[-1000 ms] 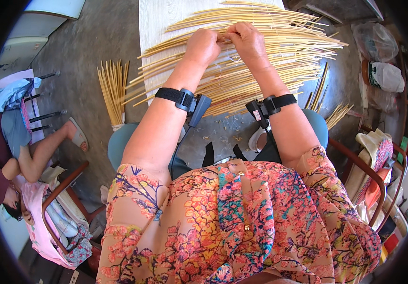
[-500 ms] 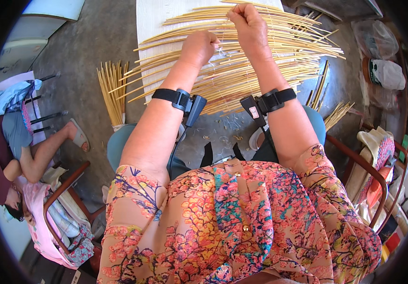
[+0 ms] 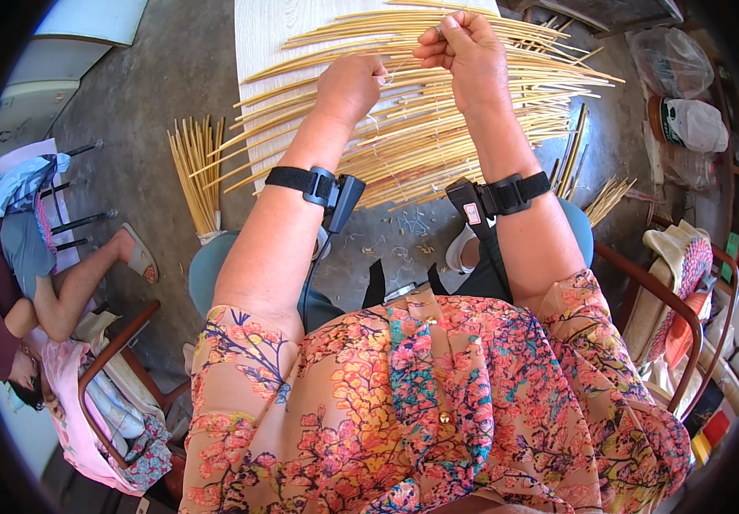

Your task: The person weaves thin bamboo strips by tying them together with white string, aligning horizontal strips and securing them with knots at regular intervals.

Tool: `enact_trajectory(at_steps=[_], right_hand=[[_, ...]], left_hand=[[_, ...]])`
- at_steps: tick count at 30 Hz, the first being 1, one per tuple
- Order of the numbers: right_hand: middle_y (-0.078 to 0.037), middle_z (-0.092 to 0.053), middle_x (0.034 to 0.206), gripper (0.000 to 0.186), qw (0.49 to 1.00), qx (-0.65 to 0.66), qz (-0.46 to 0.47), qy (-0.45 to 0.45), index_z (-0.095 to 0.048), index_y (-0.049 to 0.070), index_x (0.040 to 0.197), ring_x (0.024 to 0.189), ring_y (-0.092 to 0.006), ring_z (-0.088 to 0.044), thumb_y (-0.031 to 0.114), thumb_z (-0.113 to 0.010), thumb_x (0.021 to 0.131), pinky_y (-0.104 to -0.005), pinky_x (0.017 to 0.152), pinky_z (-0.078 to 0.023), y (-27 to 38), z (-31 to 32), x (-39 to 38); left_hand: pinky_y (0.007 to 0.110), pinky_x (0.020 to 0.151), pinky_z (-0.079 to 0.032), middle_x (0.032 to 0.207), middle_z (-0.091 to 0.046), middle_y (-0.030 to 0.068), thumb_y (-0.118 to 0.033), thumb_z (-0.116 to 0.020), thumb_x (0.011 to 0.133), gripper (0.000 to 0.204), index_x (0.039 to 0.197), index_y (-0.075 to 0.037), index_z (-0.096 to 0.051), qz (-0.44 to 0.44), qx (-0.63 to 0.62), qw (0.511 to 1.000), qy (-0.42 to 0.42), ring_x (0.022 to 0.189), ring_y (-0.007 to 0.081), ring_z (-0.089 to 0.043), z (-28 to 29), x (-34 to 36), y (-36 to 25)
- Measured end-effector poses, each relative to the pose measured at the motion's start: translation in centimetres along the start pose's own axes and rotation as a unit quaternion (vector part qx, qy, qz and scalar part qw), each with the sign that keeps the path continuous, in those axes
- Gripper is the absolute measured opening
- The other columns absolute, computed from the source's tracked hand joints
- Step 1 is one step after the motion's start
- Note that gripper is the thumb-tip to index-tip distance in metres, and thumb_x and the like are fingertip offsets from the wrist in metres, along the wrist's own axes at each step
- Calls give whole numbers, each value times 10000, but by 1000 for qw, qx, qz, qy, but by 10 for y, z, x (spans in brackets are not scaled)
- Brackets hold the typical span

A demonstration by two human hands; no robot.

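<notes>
My left hand [image 3: 348,86], closed with a thin white string [image 3: 384,79] at its fingertips, is over a fan-like mat of long pale-yellow sticks [image 3: 403,150], joined by rows of fine string, on a whitish wood-grain table [image 3: 260,43]. My right hand [image 3: 469,64] is raised above the mat, to the right of the left and farther forward, thumb and forefinger together and the other fingers curled; what they hold is too small to make out. Both forearms wear black straps with small devices.
Upright stick bundles [image 3: 198,171] stand left and right of the table. A person [image 3: 65,291] in maroon sits at the left beside a wooden armchair [image 3: 116,351] with pink cloth. At the right are bagged items [image 3: 669,64] and another armchair [image 3: 678,300] with cushions.
My right hand has moved up and rightward from beside my left hand, its fingers now turned sideways. My left hand has shifted slightly left. A strand of string shows between them.
</notes>
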State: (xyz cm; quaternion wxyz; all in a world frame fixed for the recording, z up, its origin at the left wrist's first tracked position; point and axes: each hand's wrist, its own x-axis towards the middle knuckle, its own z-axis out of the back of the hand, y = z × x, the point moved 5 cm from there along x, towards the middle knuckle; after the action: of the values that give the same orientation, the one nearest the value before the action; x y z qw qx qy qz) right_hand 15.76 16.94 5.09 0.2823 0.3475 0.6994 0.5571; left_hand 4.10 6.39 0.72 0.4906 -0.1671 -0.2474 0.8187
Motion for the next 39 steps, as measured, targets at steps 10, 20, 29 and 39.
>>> enact_trajectory(at_steps=[10,20,29,39], right_hand=[[-102,-607,805,71,986,158,-60,-7,-481,60,888,723,-192,-628,118,-499,926,-279,663,-531,-17,-10,-2],[-37,-547,728,75,979,198,41,-1,-462,101,856,627,-129,-544,107,-471,929,-231,577,-455,39,-16,2],[-36,-566,736,79,978,202,39,33,-468,102,850,647,-133,-570,101,-481,928,-229,577,-459,55,-9,-10],[-55,-575,744,85,989,133,-34,55,-477,88,863,642,-138,-565,125,-463,938,-228,598,-460,62,-11,-28]], left_hand=[[389,667,-471,789,-644,140,-119,-640,741,96,802,-49,-665,-39,-16,999,-11,751,313,-608,-4,-11,-11],[368,660,-466,751,-639,143,-108,-668,666,111,751,-37,-667,-124,-18,991,-46,718,294,-603,-12,-15,-5],[346,604,-466,727,-629,153,-120,-687,659,156,792,-41,-668,-84,-26,996,-33,660,306,-597,-13,-12,1],[318,604,-446,720,-623,105,-59,-628,727,56,779,-39,-622,-67,-104,992,-33,667,214,-588,-10,-5,3]])
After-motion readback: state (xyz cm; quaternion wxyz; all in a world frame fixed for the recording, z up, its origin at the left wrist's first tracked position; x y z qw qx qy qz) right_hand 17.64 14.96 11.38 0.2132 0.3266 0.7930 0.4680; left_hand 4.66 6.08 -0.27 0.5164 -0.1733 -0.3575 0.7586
